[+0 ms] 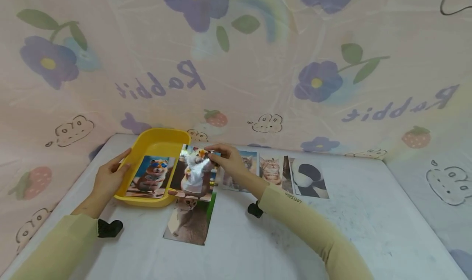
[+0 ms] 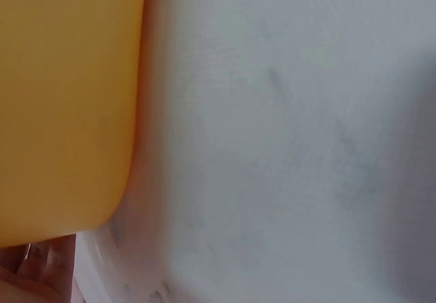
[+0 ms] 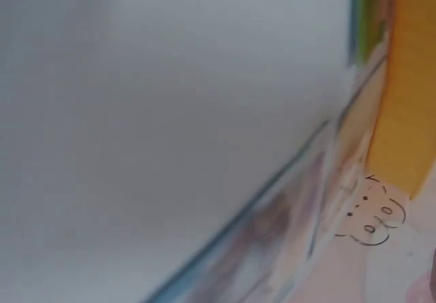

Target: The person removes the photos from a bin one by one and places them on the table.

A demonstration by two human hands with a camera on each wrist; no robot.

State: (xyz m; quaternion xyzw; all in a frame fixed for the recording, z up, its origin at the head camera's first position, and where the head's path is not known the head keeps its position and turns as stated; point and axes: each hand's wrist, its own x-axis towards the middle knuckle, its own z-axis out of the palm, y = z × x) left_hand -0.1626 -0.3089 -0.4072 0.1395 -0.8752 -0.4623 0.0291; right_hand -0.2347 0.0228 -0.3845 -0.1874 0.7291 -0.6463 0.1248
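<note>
My left hand (image 1: 108,177) grips the left rim of a yellow plastic tray (image 1: 158,142), whose outer wall fills the left of the left wrist view. A photo card of a hamster in sunglasses (image 1: 152,177) lies inside it. Between thumb and fingers, my right hand (image 1: 233,165) pinches the top right corner of another hamster photo card (image 1: 193,175), glossy with reflected light. That card overlaps the tray's right rim in the head view and covers the upper part of a cat photo card (image 1: 189,224) on the table.
Right of the held card, several photo cards line the white table (image 1: 354,214): a cat card (image 1: 271,169) and a panda card (image 1: 309,179) among them, partly behind my right hand. A printed curtain (image 1: 250,75) with flowers and rabbits hangs behind the table.
</note>
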